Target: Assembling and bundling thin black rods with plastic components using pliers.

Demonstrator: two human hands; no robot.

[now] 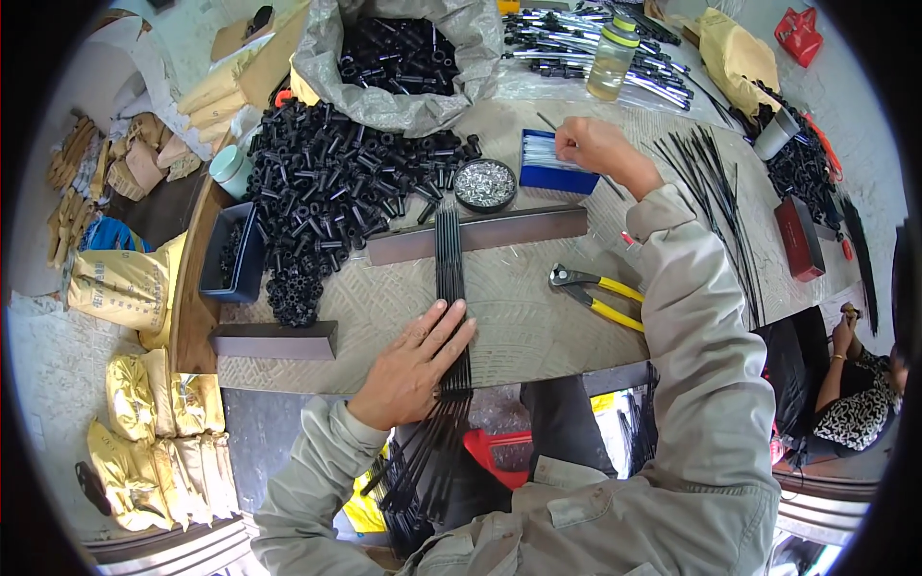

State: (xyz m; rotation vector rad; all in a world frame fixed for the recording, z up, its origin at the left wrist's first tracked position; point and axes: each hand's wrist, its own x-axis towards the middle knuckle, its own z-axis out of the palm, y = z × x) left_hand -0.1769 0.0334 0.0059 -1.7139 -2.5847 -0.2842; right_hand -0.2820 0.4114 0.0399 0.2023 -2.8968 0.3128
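Note:
My left hand (411,370) lies flat, fingers stretched out, on a row of thin black rods (449,274). The rods' far ends rest across a long dark metal bar (538,228); their near ends hang past the table's front edge. My right hand (597,146) is at a blue box (557,180) holding thin white strips (540,151). Its fingers are pinched together over the strips, and what they hold is hidden. A thin grey stick passes beneath that hand. Beside the box stands a round black dish (485,185) of small shiny metal pieces.
A heap of black tubular parts (317,182) covers the table's left, beside a dark blue bin (233,252). Yellow-handled pincers (600,293) lie on the right, near loose black rods (715,202). A bottle (613,62) and a grey sack (403,110) stand behind. Another person sits at far right.

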